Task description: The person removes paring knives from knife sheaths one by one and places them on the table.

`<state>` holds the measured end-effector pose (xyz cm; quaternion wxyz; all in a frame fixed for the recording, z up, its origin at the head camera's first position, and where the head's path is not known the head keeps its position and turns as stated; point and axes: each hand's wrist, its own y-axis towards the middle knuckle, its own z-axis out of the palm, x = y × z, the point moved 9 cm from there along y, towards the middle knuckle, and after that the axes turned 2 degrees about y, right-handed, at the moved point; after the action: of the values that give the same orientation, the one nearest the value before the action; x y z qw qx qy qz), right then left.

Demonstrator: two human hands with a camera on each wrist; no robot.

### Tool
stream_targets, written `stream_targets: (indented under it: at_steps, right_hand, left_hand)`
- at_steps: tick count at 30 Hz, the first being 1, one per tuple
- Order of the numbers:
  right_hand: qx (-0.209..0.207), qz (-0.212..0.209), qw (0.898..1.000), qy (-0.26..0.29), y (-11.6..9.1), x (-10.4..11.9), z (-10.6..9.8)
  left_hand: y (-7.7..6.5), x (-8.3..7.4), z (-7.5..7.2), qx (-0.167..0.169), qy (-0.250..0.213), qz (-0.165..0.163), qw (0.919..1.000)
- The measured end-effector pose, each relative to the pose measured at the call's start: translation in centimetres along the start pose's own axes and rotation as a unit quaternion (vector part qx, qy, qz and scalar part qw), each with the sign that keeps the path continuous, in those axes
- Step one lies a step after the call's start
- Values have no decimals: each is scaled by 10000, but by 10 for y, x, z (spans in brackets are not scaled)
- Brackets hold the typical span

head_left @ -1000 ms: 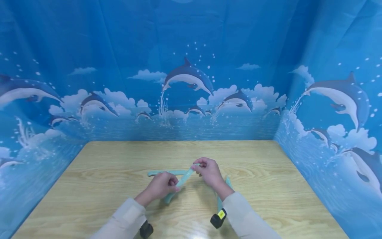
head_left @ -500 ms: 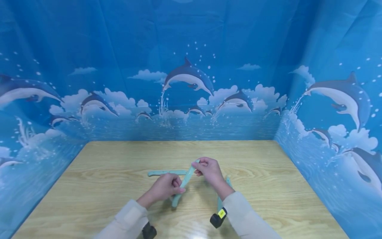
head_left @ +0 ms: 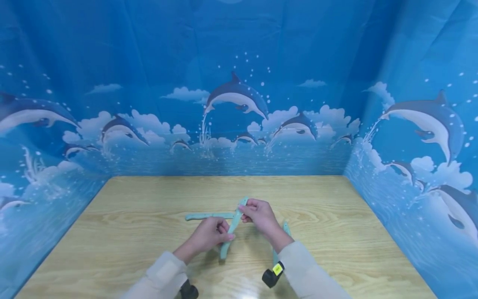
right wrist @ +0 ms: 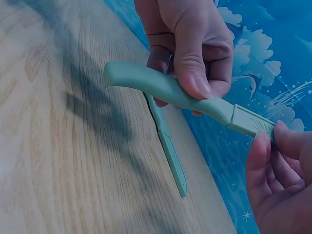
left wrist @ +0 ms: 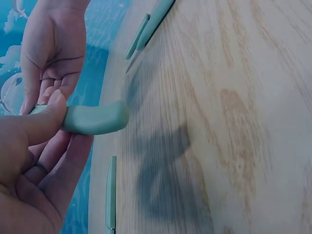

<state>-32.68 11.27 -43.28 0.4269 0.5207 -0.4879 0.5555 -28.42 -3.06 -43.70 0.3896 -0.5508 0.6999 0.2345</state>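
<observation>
Passage: bare pale wood-grain tabletop, left and right of the grip, outside both cream sleeves. Obstacles, to my eye: slim pale-green plastic bar, just beyond left hand; similar pale-green piece, partly hidden by right forearm; blue dolphin-print curtain, farther back.

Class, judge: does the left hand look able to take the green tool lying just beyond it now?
Probably not yet: the left hand pinches another green tool, though the lying tool looks mostly unobstructed.
</observation>
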Motion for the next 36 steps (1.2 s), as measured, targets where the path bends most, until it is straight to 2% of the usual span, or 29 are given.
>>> stream_targets:
  at_steps: [9,16,22,26,31,36]
  right_hand:
    - [151,28,9997,-163,-1,-2,1]
    - [-25,-135,9967,-805,-3,-1,-4]
    - [83,-107,9967,-803,-4,-2,-1]
    - [21,-174,9964,-826,-4,0,-1]
    - [-31,-246,9963,-819,-3,-1,-2]
    - [-70,-279,9964,-799,-1,-1,-2]
  left_hand:
    - [1,3,1,-129,-159,-318,9993]
    - [0,2,2,-167,-394,-447,9981]
    - [-1,-2,1,-167,-582,-335,9976]
    - [-2,-3,4,-21,-786,-222,9967]
    - [-2,-5,10,361,-1017,10,9942]
    - [-2,-6,16,689,-787,198,9943]
